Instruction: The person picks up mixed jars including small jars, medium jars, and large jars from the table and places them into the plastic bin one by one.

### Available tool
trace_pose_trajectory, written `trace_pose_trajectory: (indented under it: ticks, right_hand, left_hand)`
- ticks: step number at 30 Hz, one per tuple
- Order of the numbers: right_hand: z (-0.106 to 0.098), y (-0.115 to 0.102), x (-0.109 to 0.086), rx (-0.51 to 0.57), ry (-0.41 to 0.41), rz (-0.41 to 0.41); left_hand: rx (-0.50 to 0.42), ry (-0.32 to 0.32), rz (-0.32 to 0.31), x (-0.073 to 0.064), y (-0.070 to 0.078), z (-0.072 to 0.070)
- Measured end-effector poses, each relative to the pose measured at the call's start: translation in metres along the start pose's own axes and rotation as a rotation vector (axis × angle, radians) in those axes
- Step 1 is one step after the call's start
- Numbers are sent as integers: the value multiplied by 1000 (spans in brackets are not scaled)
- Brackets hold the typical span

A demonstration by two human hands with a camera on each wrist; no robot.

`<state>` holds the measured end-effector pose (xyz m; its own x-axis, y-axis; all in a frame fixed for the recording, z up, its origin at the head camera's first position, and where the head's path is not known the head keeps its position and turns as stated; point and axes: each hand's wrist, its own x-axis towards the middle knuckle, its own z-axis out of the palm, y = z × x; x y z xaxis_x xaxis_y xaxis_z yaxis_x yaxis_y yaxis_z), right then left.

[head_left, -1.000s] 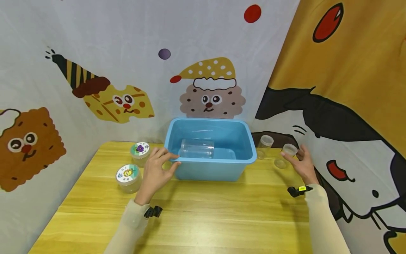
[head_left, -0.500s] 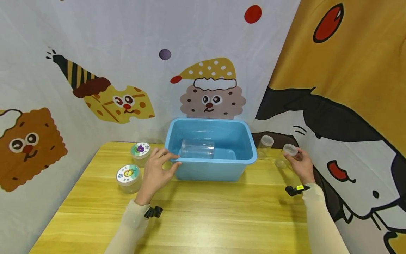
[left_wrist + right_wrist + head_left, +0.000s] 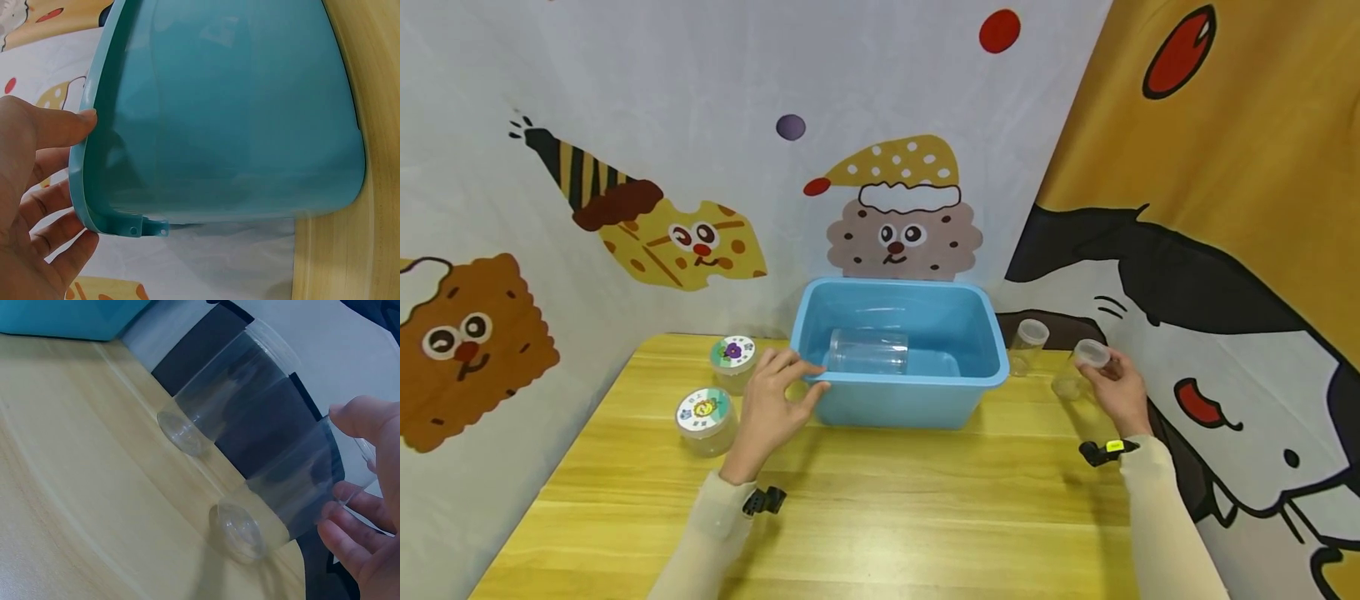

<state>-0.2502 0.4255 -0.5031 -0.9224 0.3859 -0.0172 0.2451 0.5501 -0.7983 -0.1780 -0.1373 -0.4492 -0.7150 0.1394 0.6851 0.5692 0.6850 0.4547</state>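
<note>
My left hand (image 3: pixel 771 408) pinches the near left rim of a light blue plastic bin (image 3: pixel 895 406). In the left wrist view the thumb presses the outer side of the rim and the fingers (image 3: pixel 53 203) reach behind it. A clear plastic cylinder (image 3: pixel 868 352) lies on its side inside the bin. On the right, my right hand (image 3: pixel 1117 390) grips a clear plastic jar (image 3: pixel 284 481) near its lidded top, thumb on one side and fingers on the other. The jar leans slightly, its base close to the tabletop. A similar clear jar (image 3: pixel 1027 350) stands upright between it and the bin.
Two clear round tubs with printed lids stand left of the bin: a nearer tub (image 3: pixel 705 422) and a farther tub (image 3: pixel 733 365). The wooden table (image 3: pixel 925 508) meets a cartoon-printed cloth (image 3: pixel 737 83) at the back and right.
The right hand's fingers have closed round the upper part of the jar, which has since shifted slightly right. The left hand and the bin hold their place.
</note>
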Motion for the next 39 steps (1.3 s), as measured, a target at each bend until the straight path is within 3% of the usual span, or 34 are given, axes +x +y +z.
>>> trace_pose_trajectory:
  ticks: [9,29,39]
  right_hand:
    - [-6,-2,-2,3,55,5]
    - [-14,-25,-17,-27,68,-43]
    - [-11,-45,-32,19,83,-136]
  left_hand:
    - [-1,0,10,1,0,3]
    - [0,4,15,5,-3,4]
    - [-14,18,22,4,-3,3]
